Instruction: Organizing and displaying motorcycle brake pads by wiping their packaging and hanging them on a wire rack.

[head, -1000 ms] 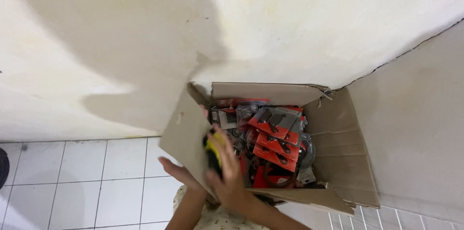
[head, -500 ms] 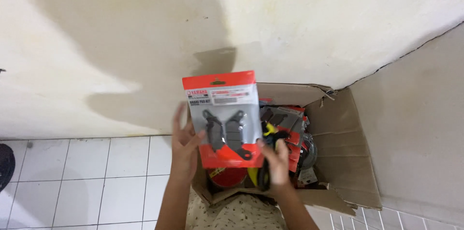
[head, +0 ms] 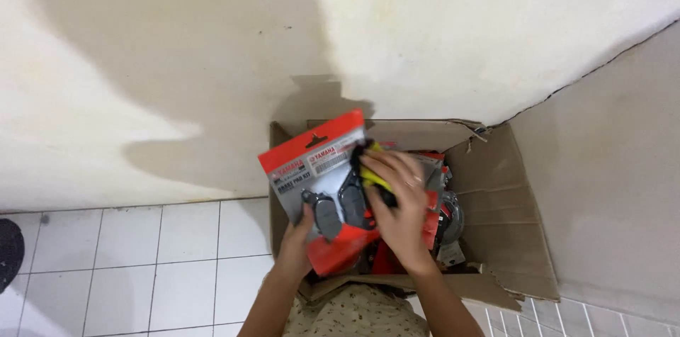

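Note:
My left hand [head: 301, 236] grips the lower left edge of a red and clear blister pack [head: 320, 184] with dark grey brake pads inside, held tilted over an open cardboard box [head: 510, 223]. My right hand [head: 397, 202] lies across the pack's right side and holds a small yellow and black device [head: 374, 172] against it. More red packs [head: 432, 202] lie in the box beneath, mostly hidden by my hands.
The box stands on a white tiled floor [head: 142, 252] against a cream wall [head: 212, 60], in a corner with a second wall [head: 616, 167] at right. A dark object [head: 8, 252] shows at the left edge. A patterned garment [head: 354, 316] is at the bottom.
The pack has tilted and dropped lower toward the box. My right hand has come up over its front with the yellow and black device.

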